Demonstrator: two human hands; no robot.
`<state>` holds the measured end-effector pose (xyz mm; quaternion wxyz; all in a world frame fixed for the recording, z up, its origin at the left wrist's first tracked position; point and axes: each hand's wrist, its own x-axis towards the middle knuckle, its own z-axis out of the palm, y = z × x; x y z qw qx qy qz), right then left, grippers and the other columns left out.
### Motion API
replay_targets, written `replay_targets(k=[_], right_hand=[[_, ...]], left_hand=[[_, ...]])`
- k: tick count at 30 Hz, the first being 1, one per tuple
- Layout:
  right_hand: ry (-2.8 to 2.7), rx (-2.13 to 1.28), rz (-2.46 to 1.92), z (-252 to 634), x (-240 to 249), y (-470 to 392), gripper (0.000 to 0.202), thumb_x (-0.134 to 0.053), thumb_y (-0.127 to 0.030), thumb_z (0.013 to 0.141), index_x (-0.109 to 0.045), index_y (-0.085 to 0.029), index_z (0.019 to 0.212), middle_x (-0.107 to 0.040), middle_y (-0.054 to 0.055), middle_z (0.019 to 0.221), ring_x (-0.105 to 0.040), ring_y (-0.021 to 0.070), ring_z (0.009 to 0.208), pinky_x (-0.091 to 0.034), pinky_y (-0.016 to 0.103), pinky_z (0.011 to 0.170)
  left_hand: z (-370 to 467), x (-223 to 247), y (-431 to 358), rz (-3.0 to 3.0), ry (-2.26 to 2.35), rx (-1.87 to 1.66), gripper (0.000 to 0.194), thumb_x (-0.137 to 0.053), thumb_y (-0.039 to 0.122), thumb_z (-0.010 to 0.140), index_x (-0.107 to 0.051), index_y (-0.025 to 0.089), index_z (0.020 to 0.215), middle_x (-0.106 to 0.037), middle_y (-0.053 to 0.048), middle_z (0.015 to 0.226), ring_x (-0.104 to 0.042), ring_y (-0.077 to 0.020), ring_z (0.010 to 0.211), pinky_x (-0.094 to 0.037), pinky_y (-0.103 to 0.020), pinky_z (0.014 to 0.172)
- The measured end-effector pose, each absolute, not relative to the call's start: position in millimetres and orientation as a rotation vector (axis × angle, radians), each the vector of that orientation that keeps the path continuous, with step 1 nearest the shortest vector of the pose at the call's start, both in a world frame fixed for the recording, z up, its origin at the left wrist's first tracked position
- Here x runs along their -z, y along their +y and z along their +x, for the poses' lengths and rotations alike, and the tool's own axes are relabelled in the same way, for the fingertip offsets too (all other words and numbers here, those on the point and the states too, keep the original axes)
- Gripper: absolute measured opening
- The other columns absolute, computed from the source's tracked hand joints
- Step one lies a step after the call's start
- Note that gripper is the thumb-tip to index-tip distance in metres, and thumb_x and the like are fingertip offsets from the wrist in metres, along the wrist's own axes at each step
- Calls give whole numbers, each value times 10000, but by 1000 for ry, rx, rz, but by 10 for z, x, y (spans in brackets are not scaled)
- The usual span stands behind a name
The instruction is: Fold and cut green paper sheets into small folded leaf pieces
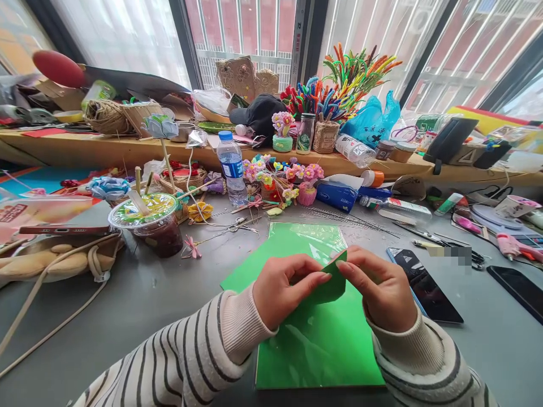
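Between my two hands is a small piece of green paper (pixel 332 286), raised above the table and apparently folded. My left hand (pixel 285 287) pinches its left side between thumb and fingers. At the upper right corner, my right hand (pixel 384 285) grips the same piece with thumb and forefinger. Beneath them lies a stack of green paper in a clear sleeve (pixel 318 356). Another green sheet (pixel 246 264) sticks out at an angle to the left of the stack. The hands cover part of both.
A cup of dark drink (pixel 159 232) and scissors (pixel 238 224) are at the left. Behind stand a water bottle (pixel 232 172) and crocheted flowers (pixel 275 178). To the right lie a phone (pixel 426 285), a second phone (pixel 520 288) and a pink glue gun (pixel 515 247).
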<state>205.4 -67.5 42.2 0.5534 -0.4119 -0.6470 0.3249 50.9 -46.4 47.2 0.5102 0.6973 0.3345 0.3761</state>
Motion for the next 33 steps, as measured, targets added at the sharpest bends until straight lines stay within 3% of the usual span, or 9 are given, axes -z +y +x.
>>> replay_targets(k=[5, 9, 23, 33], right_hand=[[-1544, -1034, -791, 2076, -422, -543, 179, -451, -280, 761, -617, -233, 808, -572, 21, 797, -482, 152, 802, -362, 282, 720], [-1566, -1148, -673, 2054, -443, -435, 185, -466, -309, 747, -626, -234, 802, -564, 19, 765, -486, 150, 767, -369, 293, 705], [-1524, -1081, -617, 2112, -521, -401, 150, -498, -276, 731, -635, -244, 781, -556, 20, 733, -476, 151, 747, -376, 293, 671], [-1487, -1072, -621, 2102, -562, -498, 125, -518, -234, 717, -638, -244, 752, -565, 24, 717, -496, 153, 725, -399, 301, 653]], left_hand=[[482, -507, -425, 1571, 748, -832, 172, -503, 252, 702, -526, 89, 653, -399, 30, 518, -322, -46, 474, -254, -160, 411], [453, -553, -394, 1675, 753, -846, 147, -497, 219, 705, -557, 90, 666, -371, 40, 502, -284, -45, 470, -234, -160, 410], [579, -679, -406, 2027, 809, -1033, 200, -478, 229, 733, -624, 110, 800, -582, -16, 592, -427, -71, 487, -342, -168, 455], [566, -702, -474, 2087, 770, -1029, 179, -477, 185, 737, -614, 122, 833, -635, -23, 675, -515, -83, 514, -389, -164, 478]])
